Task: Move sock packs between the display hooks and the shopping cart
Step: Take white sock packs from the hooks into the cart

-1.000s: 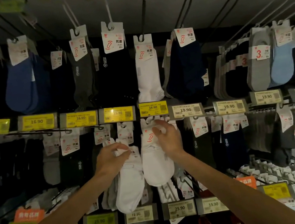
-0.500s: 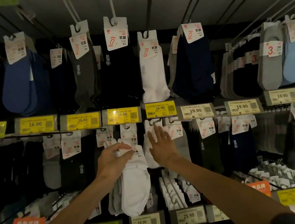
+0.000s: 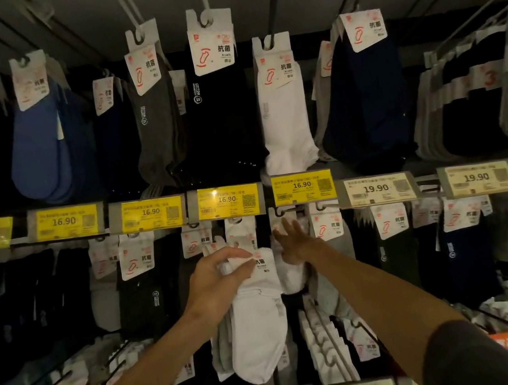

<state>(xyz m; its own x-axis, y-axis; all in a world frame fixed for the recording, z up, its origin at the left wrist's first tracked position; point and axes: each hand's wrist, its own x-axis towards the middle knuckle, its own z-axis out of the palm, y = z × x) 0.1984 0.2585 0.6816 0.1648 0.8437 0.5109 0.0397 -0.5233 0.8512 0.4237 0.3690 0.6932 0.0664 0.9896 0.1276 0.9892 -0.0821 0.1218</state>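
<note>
While a white sock pack (image 3: 256, 327) is held in front of the middle row of the display, the step in hand is judged to be the work at the hooks themselves. Whether this pack is to be hung up or carried off cannot be told, and the shopping cart is not in view.

The left hand (image 3: 214, 280) is curled, and its grip is clamped on the card header at the top of the pack, pinched between thumb and fingertips. The socks hang freely below it, and the pack appears to be clear of any hook.

The right hand (image 3: 294, 246) holds nothing. Its fingers (image 3: 285, 225) are spread and straight, reaching up to the display hook (image 3: 278, 212) just under the yellow price label (image 3: 302, 187). They lie against the hanging white pack (image 3: 289, 274) there.

If hanging is intended, the header's cut-out would have to be raised to the hook's tip and threaded on. The packs already there would need to be kept steady by the free hand.
</note>
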